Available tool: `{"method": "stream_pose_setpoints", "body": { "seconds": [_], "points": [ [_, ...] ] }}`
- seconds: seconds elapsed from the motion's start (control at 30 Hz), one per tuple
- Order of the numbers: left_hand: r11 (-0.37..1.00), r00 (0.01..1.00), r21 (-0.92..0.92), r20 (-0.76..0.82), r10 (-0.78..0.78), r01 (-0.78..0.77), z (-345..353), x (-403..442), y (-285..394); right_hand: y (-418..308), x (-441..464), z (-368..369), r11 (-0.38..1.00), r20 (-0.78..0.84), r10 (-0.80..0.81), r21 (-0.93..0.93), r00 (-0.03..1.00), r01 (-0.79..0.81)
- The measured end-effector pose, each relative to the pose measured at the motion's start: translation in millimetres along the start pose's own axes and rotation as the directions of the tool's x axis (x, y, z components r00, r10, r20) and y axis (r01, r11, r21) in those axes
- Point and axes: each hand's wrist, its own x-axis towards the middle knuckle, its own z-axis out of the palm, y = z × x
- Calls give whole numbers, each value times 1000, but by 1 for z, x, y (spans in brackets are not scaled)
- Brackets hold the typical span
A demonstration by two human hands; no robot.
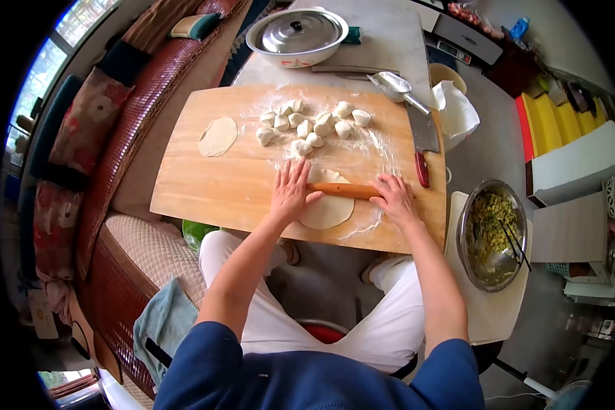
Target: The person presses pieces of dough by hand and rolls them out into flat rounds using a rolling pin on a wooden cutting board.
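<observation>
An orange-brown rolling pin (342,190) lies across a thin round sheet of dough (326,213) near the front of a floured wooden board (198,184). My left hand (292,191) holds the pin's left end between thumb and fairly straight fingers. At the other end, my right hand (393,197) grips the pin with bent fingers. Beyond my hands sit several small floured dough pieces (305,128). A second flat dough round (218,137) rests on the board's left part. Part of the dough under the pin is hidden.
A cleaver with a red handle (422,169) lies at the board's right edge, near a metal scoop (395,85). Farther back stands a lidded bowl (297,37). To my right is a metal bowl (464,239) of green-yellow filling with dark chopsticks (514,242).
</observation>
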Motion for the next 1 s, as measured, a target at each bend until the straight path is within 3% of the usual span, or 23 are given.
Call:
{"method": "stream_pose_setpoints", "body": {
  "seconds": [0.07, 0.1, 0.23, 0.3, 0.37, 0.4, 0.5, 0.63, 0.7, 0.8, 0.9, 0.93, 0.97, 1.0],
  "points": [
    [998, 998, 52, -38, 39, -37, 5, 23, -4, 6, 10, 1, 998, 23, 40, 45, 999, -41],
    [995, 992, 29, 88, 96, -99, -11, -41, 4, -34, -36, 0, 991, 79, 76, 103, 994, -84],
    [939, 934, -131, 127, 335, -319, -35, -95, 33, -23, -62, -12, 998, 46, -5, 59, 999, 3],
    [940, 951, -197, 75, 299, -280, -44, -101, 29, -16, -70, -14, 995, 34, 16, 94, 999, -19],
    [862, 989, -507, -129, -68, -7, -21, -80, 14, -10, -72, -29, 986, -11, 93, 141, 996, -91],
    [887, 940, -460, -311, -138, -22, -22, -66, 11, -5, -71, -29, 963, -100, 188, 215, 977, -163],
    [832, 937, -462, -8, -350, 307, -29, -29, 3, 14, -61, -8, 930, -294, 343, 240, 892, -278],
    [870, 907, -267, 50, -418, 415, -13, 8, 3, 3, -57, 20, 888, -429, 370, -98, 824, -450],
    [849, 882, -243, 154, -445, 470, -10, 16, 6, 1, -58, 20, 893, -393, 382, -75, 836, -443],
    [737, 763, -295, 475, -438, 608, -20, 25, 5, -2, -58, 16, 896, -395, 392, -42, 831, -442],
    [755, 830, -353, 313, -461, 552, -25, 13, 24, 0, -54, 19, 915, -425, 362, -6, 830, -403],
    [720, 859, -469, 293, -419, 512, -27, 9, 25, -1, -55, 16, 916, -413, 361, -10, 836, -401],
    [673, 888, -580, 262, -379, 459, -27, 7, 25, 1, -55, 13, 918, -401, 356, -18, 844, -396],
    [512, 890, -735, 297, -346, 444, -21, 4, 23, 3, -54, 14, 923, -405, 345, -17, 846, -385]
  ]
}}
